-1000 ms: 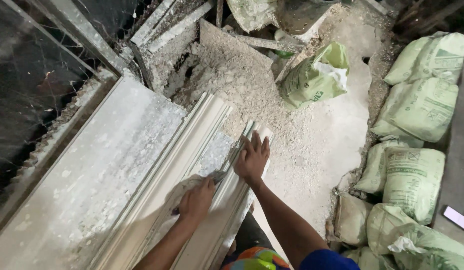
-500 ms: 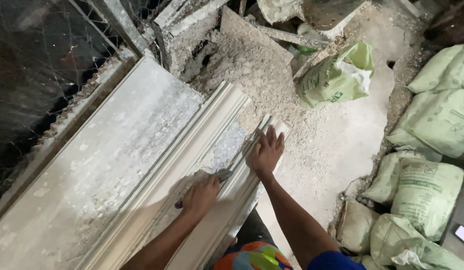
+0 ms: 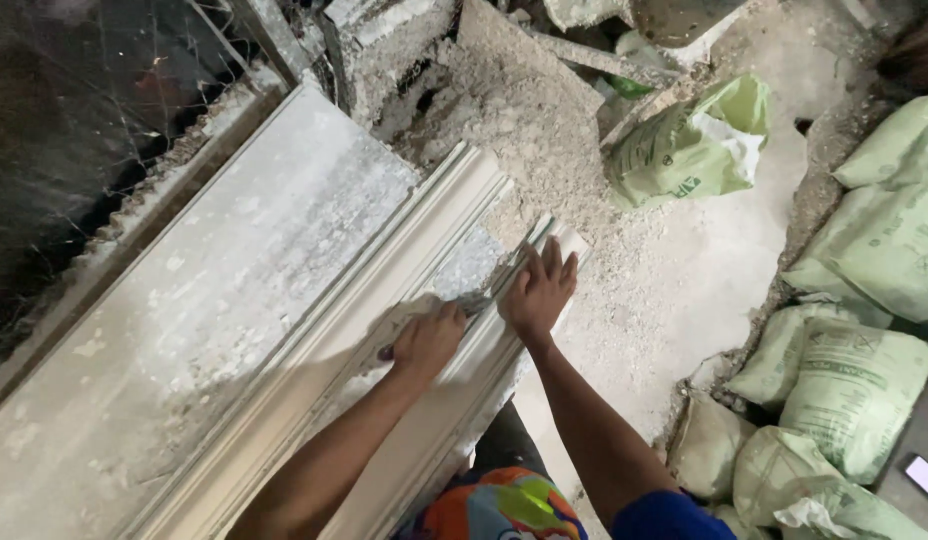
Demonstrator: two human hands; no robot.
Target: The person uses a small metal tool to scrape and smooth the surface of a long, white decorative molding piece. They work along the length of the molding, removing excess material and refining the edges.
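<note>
Nearby, a long white moulding lies slanting on a dusty slab, green sacks piled right. Flat on its far end rests the right hand, fingers spread, gripping nothing. Beside it, the left hand is clenched around a small tool against the moulding.

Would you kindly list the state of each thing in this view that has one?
Left hand: closed in a grip on a small tool, on the moulding.
Right hand: open, flat on the moulding.
Plaster moulding: lying flat along the slab, its end overhanging.
Open green sack: slumped, mouth open.
Stacked green sacks: full, piled at the right.
Rubble heap: loose.
</note>
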